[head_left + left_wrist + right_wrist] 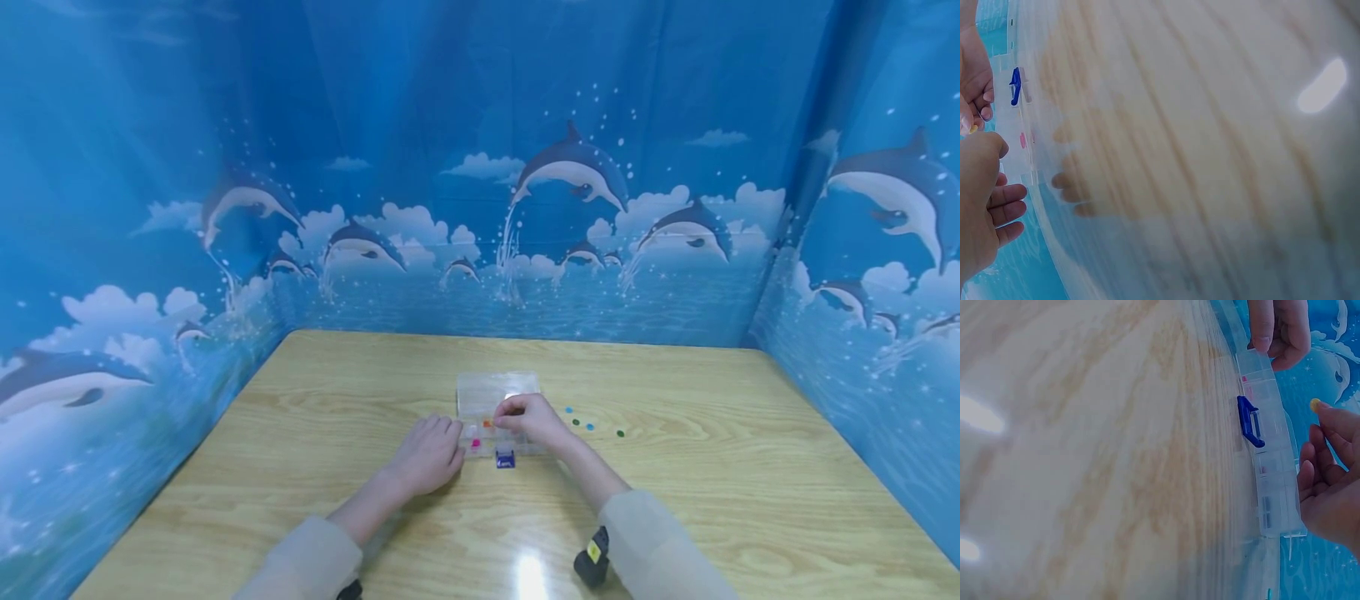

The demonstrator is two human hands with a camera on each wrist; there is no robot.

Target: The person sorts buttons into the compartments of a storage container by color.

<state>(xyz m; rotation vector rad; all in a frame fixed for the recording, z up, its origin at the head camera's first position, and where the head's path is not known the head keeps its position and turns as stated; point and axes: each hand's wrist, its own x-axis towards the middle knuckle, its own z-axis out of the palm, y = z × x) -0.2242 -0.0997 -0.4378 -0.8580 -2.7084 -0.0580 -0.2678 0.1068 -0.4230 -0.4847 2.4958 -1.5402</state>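
Observation:
A clear plastic box [486, 392] with compartments lies on the table, its lid folded back at the far side. My left hand [429, 454] holds the box's left end, thumb at the near corner and fingers behind it in the right wrist view. Over the compartments, my right hand [531, 419] pinches a small yellow piece [1315, 405] between thumb and fingertips. Inside the box show a pink piece [476, 442] and an orange piece [487, 423]. A blue latch [506, 459] sticks out at the box's front edge.
Several small blue and green discs, among them a blue disc [590, 427] and a green disc [620, 433], lie right of the box on the wooden table [337, 375]. A blue dolphin-print curtain [420, 167] surrounds the table's back and sides.

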